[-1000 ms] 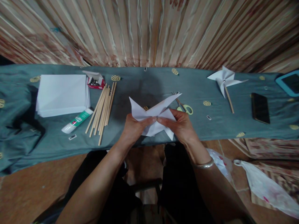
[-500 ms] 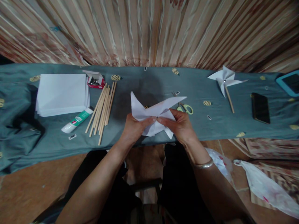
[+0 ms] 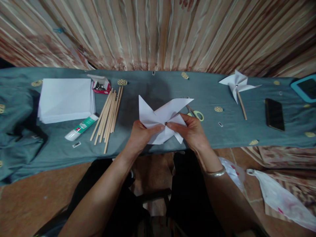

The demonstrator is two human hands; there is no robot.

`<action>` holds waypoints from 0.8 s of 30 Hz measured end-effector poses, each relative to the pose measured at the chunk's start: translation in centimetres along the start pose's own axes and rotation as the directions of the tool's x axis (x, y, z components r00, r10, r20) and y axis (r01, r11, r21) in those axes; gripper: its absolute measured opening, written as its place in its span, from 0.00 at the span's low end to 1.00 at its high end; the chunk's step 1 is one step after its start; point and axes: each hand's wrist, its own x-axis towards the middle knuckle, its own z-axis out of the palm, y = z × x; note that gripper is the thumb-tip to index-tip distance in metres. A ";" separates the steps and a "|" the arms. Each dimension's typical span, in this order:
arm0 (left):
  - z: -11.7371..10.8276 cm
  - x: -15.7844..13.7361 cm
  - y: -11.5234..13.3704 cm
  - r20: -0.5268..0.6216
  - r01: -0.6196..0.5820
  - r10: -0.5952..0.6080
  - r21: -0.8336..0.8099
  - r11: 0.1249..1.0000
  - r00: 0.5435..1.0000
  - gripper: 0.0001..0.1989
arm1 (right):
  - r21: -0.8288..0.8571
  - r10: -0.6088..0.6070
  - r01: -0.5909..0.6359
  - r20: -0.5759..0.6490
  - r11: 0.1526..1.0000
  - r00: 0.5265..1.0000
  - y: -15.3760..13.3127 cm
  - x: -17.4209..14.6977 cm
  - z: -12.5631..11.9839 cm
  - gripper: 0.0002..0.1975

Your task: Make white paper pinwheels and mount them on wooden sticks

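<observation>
A white paper pinwheel point(image 3: 170, 110) is held over the table's front edge, its blades folded in toward the middle. My left hand point(image 3: 143, 135) is closed on its left side, the thumb lying near the centre. On the right, my right hand point(image 3: 191, 131) grips it as well, thumb tip beside a small dark spot at the centre that looks like a pin head. Fingers beneath the paper are hidden. Just beyond my right hand lie scissors point(image 3: 198, 115) with pale green handles, partly covered by the paper.
Left on the cloth-covered table point(image 3: 138, 82) lie stacked white paper point(image 3: 65, 98), a glue tube point(image 3: 81, 127), several wooden sticks point(image 3: 107, 117) and an open red box point(image 3: 101, 86) of metal pins. At right are a finished pinwheel on a stick point(image 3: 237, 85), a phone point(image 3: 275, 114) and a blue-framed device point(image 3: 306, 88).
The paper has tilted slightly and its blades lie flatter. My right thumb has shifted a little off the centre, so the dark spot there now shows.
</observation>
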 end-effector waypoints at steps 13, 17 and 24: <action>-0.2 -0.1 -0.3 -0.032 0.016 -0.016 0.012 1.000 0.999 0.19 | -0.014 0.057 -0.057 0.049 0.998 0.997 -0.2 -0.1 0.4 0.17; -0.3 -0.1 -0.4 -0.034 0.020 -0.019 0.033 0.999 0.999 0.18 | -0.035 0.060 -0.057 0.060 0.998 0.996 -0.1 0.0 0.4 0.17; -0.7 -0.1 -0.5 0.021 -0.007 0.005 0.104 0.995 1.000 0.18 | -0.077 0.071 -0.067 0.058 0.995 0.996 0.4 0.2 0.3 0.17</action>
